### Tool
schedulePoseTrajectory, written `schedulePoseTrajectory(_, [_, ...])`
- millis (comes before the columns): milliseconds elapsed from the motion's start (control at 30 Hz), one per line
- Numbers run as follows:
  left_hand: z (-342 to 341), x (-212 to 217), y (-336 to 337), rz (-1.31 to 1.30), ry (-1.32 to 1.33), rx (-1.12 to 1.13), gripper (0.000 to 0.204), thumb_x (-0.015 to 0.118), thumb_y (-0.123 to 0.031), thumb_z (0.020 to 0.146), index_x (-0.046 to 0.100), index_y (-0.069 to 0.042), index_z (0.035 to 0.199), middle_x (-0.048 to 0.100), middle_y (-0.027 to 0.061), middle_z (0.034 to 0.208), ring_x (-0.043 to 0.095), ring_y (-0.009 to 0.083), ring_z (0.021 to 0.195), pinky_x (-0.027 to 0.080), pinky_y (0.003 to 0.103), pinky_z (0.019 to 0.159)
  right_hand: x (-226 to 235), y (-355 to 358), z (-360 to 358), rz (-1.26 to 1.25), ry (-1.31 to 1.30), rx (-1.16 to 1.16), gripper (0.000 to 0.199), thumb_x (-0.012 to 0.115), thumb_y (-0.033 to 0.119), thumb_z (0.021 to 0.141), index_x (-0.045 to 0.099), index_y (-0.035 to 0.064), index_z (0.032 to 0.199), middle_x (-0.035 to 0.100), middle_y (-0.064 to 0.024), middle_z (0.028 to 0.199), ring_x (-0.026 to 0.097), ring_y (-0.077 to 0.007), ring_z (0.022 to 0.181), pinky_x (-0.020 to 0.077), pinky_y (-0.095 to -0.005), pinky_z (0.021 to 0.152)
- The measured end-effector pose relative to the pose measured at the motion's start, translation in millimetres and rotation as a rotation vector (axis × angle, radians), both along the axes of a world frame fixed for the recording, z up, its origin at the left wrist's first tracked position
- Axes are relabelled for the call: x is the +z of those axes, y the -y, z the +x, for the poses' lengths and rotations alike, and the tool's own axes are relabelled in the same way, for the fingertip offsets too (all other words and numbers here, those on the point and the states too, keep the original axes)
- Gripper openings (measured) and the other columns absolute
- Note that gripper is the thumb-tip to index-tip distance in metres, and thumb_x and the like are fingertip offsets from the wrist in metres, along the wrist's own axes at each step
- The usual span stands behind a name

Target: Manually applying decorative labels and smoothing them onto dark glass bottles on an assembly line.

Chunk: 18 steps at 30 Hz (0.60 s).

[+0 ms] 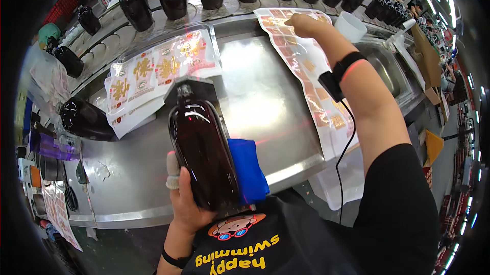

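One dark bottle (204,150) lying on the steel tabletop (270,101), base gripped in left hand (186,198), fingers wrapped round it. Right hand (306,25) far off, fingertips pressed on label sheet (306,70), nothing gripped.

A long white sheet of labels (306,70) with small orange and yellow squares is lying on the right of the shiny surface (260,106), running from far to near and hanging over the near edge. The right hand (304,24) is touching its far end. A pile of white label sheets (158,68) with big gold and red marks is sitting on the far left. Another sheet of labels (58,211) in white and red is hanging down at the near left edge.
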<state>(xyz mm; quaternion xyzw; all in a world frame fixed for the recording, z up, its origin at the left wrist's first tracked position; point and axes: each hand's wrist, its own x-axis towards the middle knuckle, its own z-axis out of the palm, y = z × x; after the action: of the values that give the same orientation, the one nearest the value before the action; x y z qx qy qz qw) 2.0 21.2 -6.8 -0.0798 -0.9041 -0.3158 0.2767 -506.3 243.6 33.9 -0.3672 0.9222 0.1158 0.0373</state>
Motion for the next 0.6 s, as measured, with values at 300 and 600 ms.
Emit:
schedulePoseTrajectory(300, [-8.7, 0.8, 1.3, 0.285, 0.110, -0.163, 0.080, 0.072, -0.016, 0.087, 0.024, -0.020, 0.150, 0.047, 0.0245, 0.140, 0.056, 0.0452, 0.120, 0.046, 0.051, 0.101, -3.8, 37.6, -96.5, -0.013, 0.066, -0.183, 0.049, 0.061, 0.031, 0.091, 0.059, 0.0174, 0.138, 0.057, -0.0211, 0.135, 0.055, -0.0379, 0.125, 0.0462, -0.0446, 0.103])
schedulePoseTrajectory(600, [5.1, -20.3, 6.8, 0.383, 0.437, -0.107, 0.088, 0.079, -0.021, 0.079, 0.025, -0.027, 0.147, 0.053, 0.0224, 0.134, 0.059, 0.0435, 0.115, 0.046, 0.052, 0.099, -17.8, 37.6, -131.4, -0.241, -0.043, -0.046, 0.035, 0.073, 0.033, 0.082, 0.071, 0.0125, 0.109, 0.060, -0.0176, 0.117, 0.060, -0.0364, 0.108, 0.0495, -0.0429, 0.095])
